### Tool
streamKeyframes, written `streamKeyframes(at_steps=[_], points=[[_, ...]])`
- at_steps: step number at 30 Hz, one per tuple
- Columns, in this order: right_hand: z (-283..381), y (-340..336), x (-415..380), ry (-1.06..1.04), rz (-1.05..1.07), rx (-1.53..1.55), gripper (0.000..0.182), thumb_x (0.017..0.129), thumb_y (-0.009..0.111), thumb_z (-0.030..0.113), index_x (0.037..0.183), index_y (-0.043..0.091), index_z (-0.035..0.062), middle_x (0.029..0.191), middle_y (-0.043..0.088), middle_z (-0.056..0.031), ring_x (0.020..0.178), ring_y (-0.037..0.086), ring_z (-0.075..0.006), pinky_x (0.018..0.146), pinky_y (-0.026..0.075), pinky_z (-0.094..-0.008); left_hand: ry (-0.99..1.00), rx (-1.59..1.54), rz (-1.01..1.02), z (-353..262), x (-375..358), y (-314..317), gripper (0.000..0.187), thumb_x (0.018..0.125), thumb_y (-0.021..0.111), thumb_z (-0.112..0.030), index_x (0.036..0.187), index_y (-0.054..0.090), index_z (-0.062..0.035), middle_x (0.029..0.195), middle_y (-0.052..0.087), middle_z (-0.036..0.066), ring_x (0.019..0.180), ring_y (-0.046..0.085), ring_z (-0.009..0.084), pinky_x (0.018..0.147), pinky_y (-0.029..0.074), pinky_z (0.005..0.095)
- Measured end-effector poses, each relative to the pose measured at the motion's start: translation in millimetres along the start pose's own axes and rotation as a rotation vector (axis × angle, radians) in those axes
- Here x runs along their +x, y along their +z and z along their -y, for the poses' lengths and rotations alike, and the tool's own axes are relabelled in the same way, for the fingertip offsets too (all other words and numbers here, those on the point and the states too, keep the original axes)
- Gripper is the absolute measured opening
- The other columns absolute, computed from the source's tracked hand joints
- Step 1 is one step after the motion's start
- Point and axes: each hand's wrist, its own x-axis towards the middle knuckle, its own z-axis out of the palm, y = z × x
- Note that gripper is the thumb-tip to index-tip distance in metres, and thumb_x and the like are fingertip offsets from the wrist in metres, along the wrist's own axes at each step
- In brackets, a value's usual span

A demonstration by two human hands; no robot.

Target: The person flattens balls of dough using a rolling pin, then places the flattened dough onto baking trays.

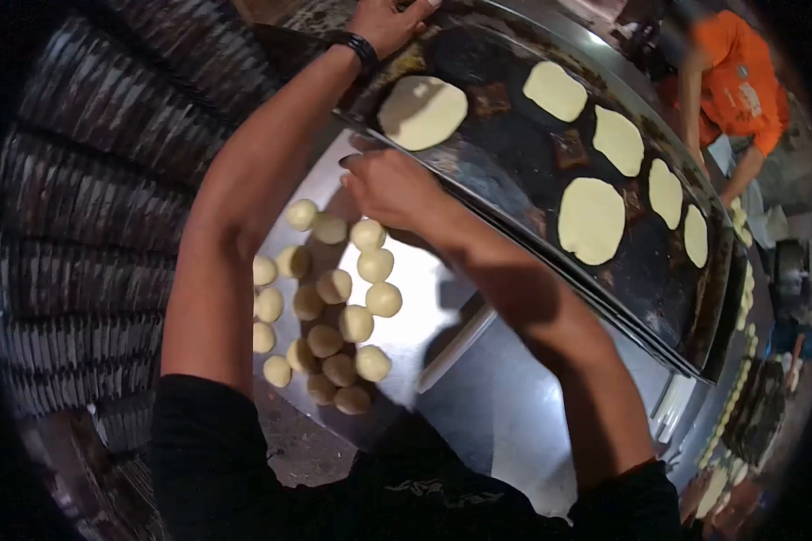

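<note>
A black tray (505, 158) holds several flat dough rounds; one large round (422, 113) lies at its left end. My left hand (392, 25), with a dark bracelet at the wrist, is at the tray's upper left corner, thumb extended, its other fingers partly cut off by the view. Below the tray's near left corner, my right hand (390, 187) is curled with its back up, and its grip is hidden. Several dough balls (355, 324) sit just below it on a shiny metal table (523, 406).
Ridged dark stacks (90, 198) fill the left side. A person in an orange top (744, 86) bends at the upper right, beyond the tray. A pale bar (456, 350) lies on the table. More dough balls (742, 379) line the right edge.
</note>
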Motion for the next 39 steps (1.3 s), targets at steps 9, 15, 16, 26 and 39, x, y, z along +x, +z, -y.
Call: streamKeyframes(at_steps=[9, 15, 16, 26, 39], points=[[-2, 48, -42, 0.362, -0.168, 0.034, 0.022, 0.08, 0.058, 0.01, 0.101, 0.059, 0.003, 0.109, 0.054, -0.0199, 0.101, 0.057, -0.0372, 0.086, 0.048, -0.0447, -0.561, -0.359, -0.095, -125, -251, -66, 0.029, 0.094, 0.054, -0.03, 0.099, 0.063, -0.0031, 0.083, 0.062, 0.004, 0.071, 0.057, 0.0107, 0.059, 0.046, 0.0251], [53, 2, -243, 0.57, -0.702, 0.654, 0.028, 0.075, 0.075, 0.012, 0.093, 0.054, 0.0055, 0.085, 0.059, -0.008, 0.074, 0.063, -0.0182, 0.06, 0.049, -0.0286, -0.809, -0.683, -0.093, -194, -381, 58, 0.043, 0.09, 0.062, -0.014, 0.128, 0.046, -0.0022, 0.105, 0.059, 0.009, 0.095, 0.059, 0.0138, 0.074, 0.052, 0.0276], [70, -6, -286, 0.728, -0.651, 1.012, 0.028, 0.077, 0.075, 0.012, 0.094, 0.053, 0.006, 0.082, 0.06, -0.0058, 0.069, 0.062, -0.0139, 0.055, 0.048, -0.0246, -0.673, -0.793, -0.089, -214, -393, 85, 0.044, 0.088, 0.064, -0.011, 0.128, 0.045, -0.0013, 0.105, 0.059, 0.01, 0.092, 0.059, 0.0134, 0.076, 0.051, 0.0261], [103, -53, -501, 0.843, -0.477, -0.318, 0.041, 0.073, 0.073, 0.02, 0.108, 0.061, 0.0034, 0.126, 0.051, -0.0237, 0.11, 0.052, -0.0387, 0.093, 0.042, -0.0454, 0.159, 0.051, 0.428, -285, -490, 201, 0.02, 0.075, 0.07, -0.018, 0.09, 0.068, -0.0046, 0.104, 0.06, 0.018, 0.092, 0.058, 0.0327, 0.08, 0.047, 0.0412], [36, 19, -493, 0.541, -1.397, 0.886, 0.052, 0.097, 0.05, 0.028, 0.138, 0.035, -0.0004, 0.137, 0.044, -0.015, 0.123, 0.046, -0.0259, 0.102, 0.038, -0.0373, -0.02, 0.672, 0.414, -182, -441, 113, 0.05, 0.087, 0.053, -0.033, 0.125, 0.047, -0.0017, 0.126, 0.051, 0.017, 0.121, 0.044, 0.0312, 0.1, 0.03, 0.0498]])
